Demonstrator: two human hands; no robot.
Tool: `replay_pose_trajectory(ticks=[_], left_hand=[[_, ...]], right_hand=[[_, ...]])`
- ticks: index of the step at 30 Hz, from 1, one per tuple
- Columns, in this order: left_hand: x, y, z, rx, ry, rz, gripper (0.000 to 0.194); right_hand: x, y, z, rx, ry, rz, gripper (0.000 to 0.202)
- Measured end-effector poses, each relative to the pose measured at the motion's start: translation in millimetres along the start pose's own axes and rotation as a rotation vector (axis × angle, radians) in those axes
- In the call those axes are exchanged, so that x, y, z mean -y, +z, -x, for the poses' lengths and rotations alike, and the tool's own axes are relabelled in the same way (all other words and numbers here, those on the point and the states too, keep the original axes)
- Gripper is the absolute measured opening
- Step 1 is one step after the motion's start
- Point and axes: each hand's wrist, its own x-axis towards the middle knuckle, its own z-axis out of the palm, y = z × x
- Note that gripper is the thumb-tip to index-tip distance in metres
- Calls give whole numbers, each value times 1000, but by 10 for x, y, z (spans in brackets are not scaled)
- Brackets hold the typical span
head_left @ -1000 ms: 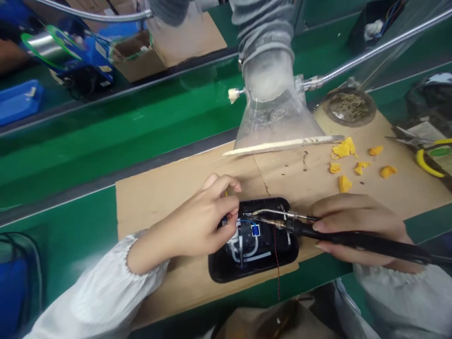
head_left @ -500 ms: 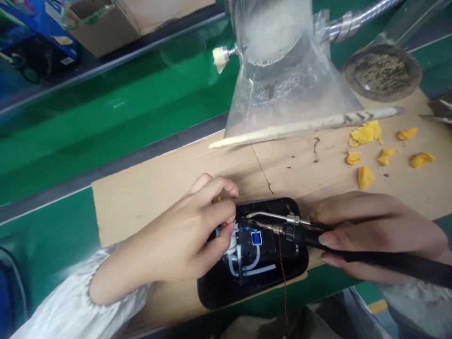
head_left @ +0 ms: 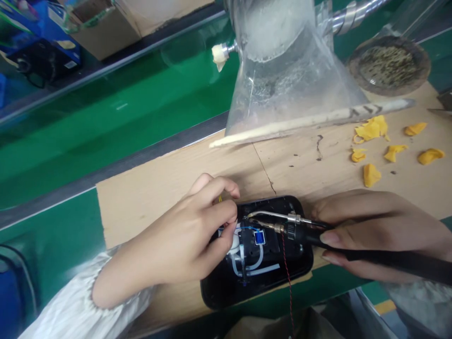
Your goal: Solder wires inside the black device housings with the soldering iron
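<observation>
A black tray-like casing (head_left: 226,294) lies on the cardboard, with white tubes (head_left: 263,270), a blue component (head_left: 260,238) and thin wires inside. My right hand (head_left: 374,230) grips a black soldering iron (head_left: 310,238) with a thin metal feed tube beside its tip. Both the iron's tip and the tube's end are at the casing's upper middle. Over the casing's left part, my left hand (head_left: 197,226) has thumb and index finger pinched together; what is between them is too small to make out. A twisted red wire (head_left: 287,273) hangs over the casing's lower edge.
Cardboard (head_left: 141,202) covers part of the green table. Behind the casing stands a clear plastic fume hood (head_left: 282,94) with a pale bottom edge. Several yellow scraps (head_left: 372,175) and a round dish of dark bits (head_left: 388,66) lie at right. A cardboard box (head_left: 106,33) stands back left.
The view has shifted slightly, so the casing and yellow scraps appear a little further right. Both hands keep nearly the same pose, with the iron's tip still at the casing.
</observation>
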Motion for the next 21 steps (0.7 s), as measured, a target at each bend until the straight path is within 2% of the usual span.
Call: replay_pose_trajectory(ticks=[2, 10, 16, 21], left_hand=[[3, 4, -5, 0, 3, -3, 15], [-7, -8, 12, 5, -2, -6, 15], [-14, -17, 7, -1, 13, 3, 15], [-15, -20, -5, 1, 3, 35, 15]], right_hand=[[-8, -12, -18, 96, -28, -63, 16], [-11, -18, -53, 47, -61, -2, 8], [16, 5, -79, 49, 16, -36, 13], [28, 6, -134, 41, -14, -167, 14]])
